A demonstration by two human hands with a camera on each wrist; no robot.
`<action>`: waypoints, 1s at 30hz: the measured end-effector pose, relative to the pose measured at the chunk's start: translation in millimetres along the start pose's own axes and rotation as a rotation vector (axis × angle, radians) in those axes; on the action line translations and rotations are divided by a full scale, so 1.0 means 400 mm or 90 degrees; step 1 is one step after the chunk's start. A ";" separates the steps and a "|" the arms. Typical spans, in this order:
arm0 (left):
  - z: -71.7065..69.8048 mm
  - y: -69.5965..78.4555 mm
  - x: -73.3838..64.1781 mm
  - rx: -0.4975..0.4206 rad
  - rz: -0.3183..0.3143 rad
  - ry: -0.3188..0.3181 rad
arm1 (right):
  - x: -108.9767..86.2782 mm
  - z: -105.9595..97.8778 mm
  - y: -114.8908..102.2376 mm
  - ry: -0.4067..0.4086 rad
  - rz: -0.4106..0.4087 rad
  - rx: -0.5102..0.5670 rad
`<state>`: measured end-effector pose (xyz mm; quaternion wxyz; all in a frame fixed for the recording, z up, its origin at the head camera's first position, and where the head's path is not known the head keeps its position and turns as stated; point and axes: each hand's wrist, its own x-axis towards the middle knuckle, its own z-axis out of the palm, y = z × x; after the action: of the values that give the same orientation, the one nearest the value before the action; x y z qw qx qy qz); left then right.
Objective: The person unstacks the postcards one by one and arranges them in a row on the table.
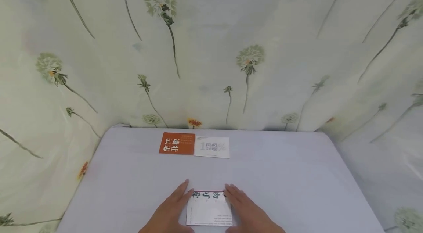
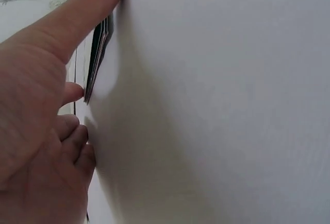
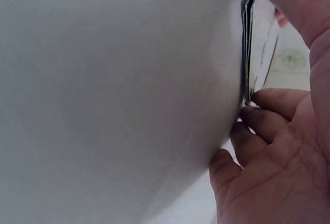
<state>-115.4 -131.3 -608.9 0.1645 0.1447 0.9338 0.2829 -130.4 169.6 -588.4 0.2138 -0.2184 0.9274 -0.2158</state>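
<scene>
A small stack of cards [image 1: 209, 211] lies near the front of the table, its white top card printed with dark green characters and small text. At its left side my left hand [image 1: 172, 209] holds the edge, thumb at the near corner and a finger at the far corner. My right hand [image 1: 249, 211] grips the right side in the same way. The left wrist view shows the layered edges of the stack [image 2: 97, 54] between thumb and index finger. Layers of the stack [image 3: 248, 44] also appear in the right wrist view, spanned by the right thumb and index finger.
Toward the back of the table [image 1: 290, 174] lie an orange card [image 1: 177, 143] with white characters and a white card [image 1: 212, 147] reading "Good Luck", side by side. A curtain [image 1: 205, 89] with dandelion prints hangs behind and around the table.
</scene>
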 end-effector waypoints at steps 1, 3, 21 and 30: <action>0.002 -0.001 0.001 -0.007 -0.008 0.006 | 0.001 0.002 0.000 0.002 0.007 0.013; 0.005 0.001 0.003 -0.024 -0.029 0.017 | 0.005 0.005 0.001 0.010 0.018 0.032; 0.006 0.000 0.008 -0.095 -0.069 0.031 | 0.024 0.015 0.007 0.038 0.034 0.038; -0.017 -0.002 0.013 -0.138 -0.080 -0.010 | 0.026 0.014 -0.005 0.033 0.040 -0.001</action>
<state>-123.0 -133.2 -605.2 0.2042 0.0698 0.9034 0.3705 -135.5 161.1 -595.4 0.1959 -0.1839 0.9392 -0.2140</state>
